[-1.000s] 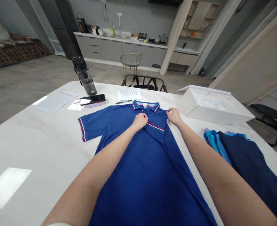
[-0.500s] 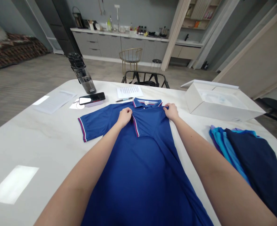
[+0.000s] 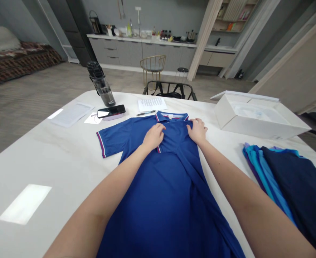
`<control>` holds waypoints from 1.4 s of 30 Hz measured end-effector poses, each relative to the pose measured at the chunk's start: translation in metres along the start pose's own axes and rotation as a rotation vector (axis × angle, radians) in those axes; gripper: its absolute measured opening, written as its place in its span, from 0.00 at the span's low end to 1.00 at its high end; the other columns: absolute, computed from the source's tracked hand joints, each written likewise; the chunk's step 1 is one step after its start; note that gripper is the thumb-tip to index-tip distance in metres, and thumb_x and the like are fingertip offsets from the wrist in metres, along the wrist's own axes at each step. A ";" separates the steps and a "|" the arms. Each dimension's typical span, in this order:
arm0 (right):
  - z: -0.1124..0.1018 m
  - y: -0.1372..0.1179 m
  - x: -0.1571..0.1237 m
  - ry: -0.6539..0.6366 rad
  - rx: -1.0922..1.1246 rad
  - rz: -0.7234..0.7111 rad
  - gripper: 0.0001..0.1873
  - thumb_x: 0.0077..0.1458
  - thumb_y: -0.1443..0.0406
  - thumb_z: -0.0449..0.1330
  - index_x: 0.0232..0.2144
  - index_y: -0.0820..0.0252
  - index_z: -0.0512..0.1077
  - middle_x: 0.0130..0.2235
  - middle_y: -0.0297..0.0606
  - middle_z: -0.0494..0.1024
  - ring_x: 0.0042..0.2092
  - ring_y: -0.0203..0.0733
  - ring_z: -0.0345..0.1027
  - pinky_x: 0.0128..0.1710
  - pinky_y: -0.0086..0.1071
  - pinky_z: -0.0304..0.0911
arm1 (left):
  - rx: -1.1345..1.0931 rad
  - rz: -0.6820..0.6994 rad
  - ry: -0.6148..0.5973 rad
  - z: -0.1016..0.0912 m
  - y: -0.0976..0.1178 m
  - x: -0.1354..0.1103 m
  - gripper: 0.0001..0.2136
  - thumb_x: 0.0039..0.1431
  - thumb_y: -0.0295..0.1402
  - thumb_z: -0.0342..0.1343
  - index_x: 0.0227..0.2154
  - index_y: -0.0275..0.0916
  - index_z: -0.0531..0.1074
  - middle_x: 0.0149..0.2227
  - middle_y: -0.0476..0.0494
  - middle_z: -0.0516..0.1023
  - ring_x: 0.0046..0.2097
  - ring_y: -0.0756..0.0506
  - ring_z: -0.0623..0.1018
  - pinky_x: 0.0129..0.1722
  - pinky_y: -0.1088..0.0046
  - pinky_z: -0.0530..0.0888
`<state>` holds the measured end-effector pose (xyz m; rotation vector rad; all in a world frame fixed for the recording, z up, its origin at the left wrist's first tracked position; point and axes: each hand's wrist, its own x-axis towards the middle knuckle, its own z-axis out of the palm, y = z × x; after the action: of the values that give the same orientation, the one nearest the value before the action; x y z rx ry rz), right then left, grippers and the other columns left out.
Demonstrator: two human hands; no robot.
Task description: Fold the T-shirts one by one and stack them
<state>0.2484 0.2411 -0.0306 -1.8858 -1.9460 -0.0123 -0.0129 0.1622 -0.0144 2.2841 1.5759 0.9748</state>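
A blue polo shirt [image 3: 149,200] lies on the white table, its collar with red and white trim at the far end. The sleeve on the left is spread outward, while the one on the right is folded inward over the chest. My left hand [image 3: 154,136] rests on the folded sleeve near its striped cuff, fingers laid over the cloth and partly hiding the cuff. At the shirt's right shoulder edge, my right hand [image 3: 197,130] touches the fabric with thumb and fingers apart. Neither hand appears to pinch the cloth.
Folded clothes [image 3: 294,179] are stacked at the right, in front of an open white box [image 3: 262,123]. Farther left are a water bottle [image 3: 105,94], a phone [image 3: 111,111], a pen [image 3: 146,113], a printed sheet [image 3: 152,104] and a pale flat sheet [image 3: 72,114].
Both hands have loosened from pinching the shirt and now lie on it with fingers extended. My left hand has shifted right onto the folded sleeve. The camera view has moved slightly.
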 end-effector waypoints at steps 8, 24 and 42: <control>-0.019 -0.007 -0.076 -0.374 -0.068 -0.246 0.31 0.71 0.48 0.42 0.70 0.47 0.59 0.74 0.40 0.54 0.72 0.58 0.46 0.66 0.69 0.43 | 0.311 0.084 -0.445 0.024 0.028 -0.033 0.28 0.73 0.49 0.41 0.71 0.46 0.58 0.73 0.41 0.56 0.73 0.38 0.57 0.72 0.51 0.52; -0.123 0.008 -0.239 -0.365 0.067 -0.352 0.11 0.67 0.58 0.58 0.42 0.55 0.80 0.40 0.39 0.78 0.42 0.42 0.72 0.46 0.33 0.63 | 0.198 0.512 -0.432 0.022 0.117 -0.099 0.13 0.71 0.31 0.48 0.51 0.43 0.76 0.50 0.41 0.77 0.51 0.43 0.74 0.51 0.64 0.69; -0.190 0.040 -0.378 -0.370 -0.142 -0.080 0.12 0.62 0.62 0.60 0.47 0.57 0.76 0.46 0.45 0.81 0.48 0.52 0.74 0.48 0.41 0.64 | 0.221 0.567 -0.480 0.032 0.181 -0.152 0.14 0.71 0.34 0.48 0.53 0.44 0.75 0.45 0.40 0.75 0.48 0.41 0.73 0.46 0.65 0.68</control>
<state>0.3363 -0.1719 0.0149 -2.0125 -2.3179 0.1923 0.1109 -0.0414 -0.0084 2.9079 0.8940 0.2895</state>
